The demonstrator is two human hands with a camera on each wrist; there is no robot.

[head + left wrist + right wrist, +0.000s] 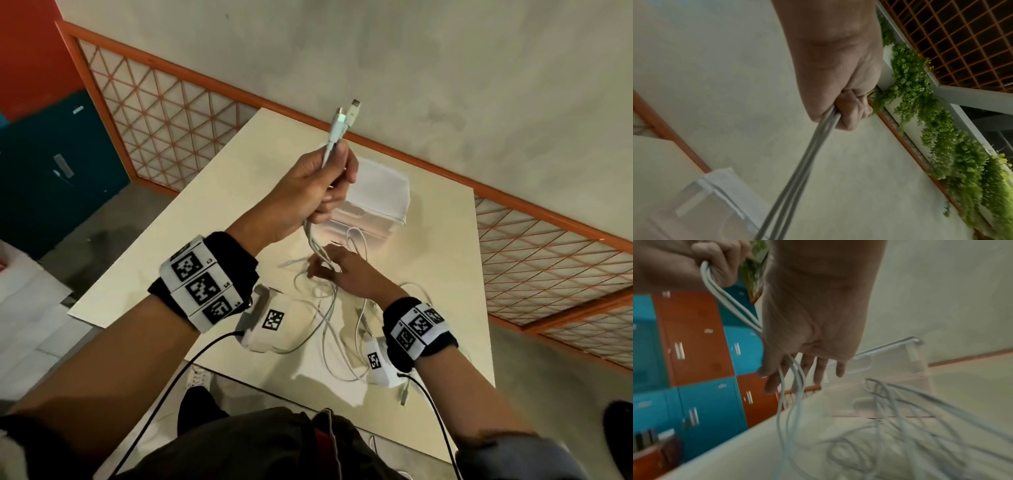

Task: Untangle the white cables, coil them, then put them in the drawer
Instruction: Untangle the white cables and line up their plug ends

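Observation:
Several white cables (329, 325) lie tangled on the cream table (171, 274). My left hand (329, 192) is raised above it and grips a bundle of cable ends; their connectors (346, 118) stick up out of the fist. The left wrist view shows the same fist (846, 112) with the strands (807, 162) running down from it. Lower, my right hand (325, 269) meets those hanging strands with straight fingers (818, 369); the cables (795, 382) pass between them. A clear plastic drawer box (376, 202) stands behind the hands, also seen as the box (900, 360).
An orange lattice fence (171, 113) borders the table's far and right sides. Teal and orange lockers (694, 353) stand to the left. Green plants (941, 129) hang along the wall. A loose connector (404, 397) lies near the table's front edge.

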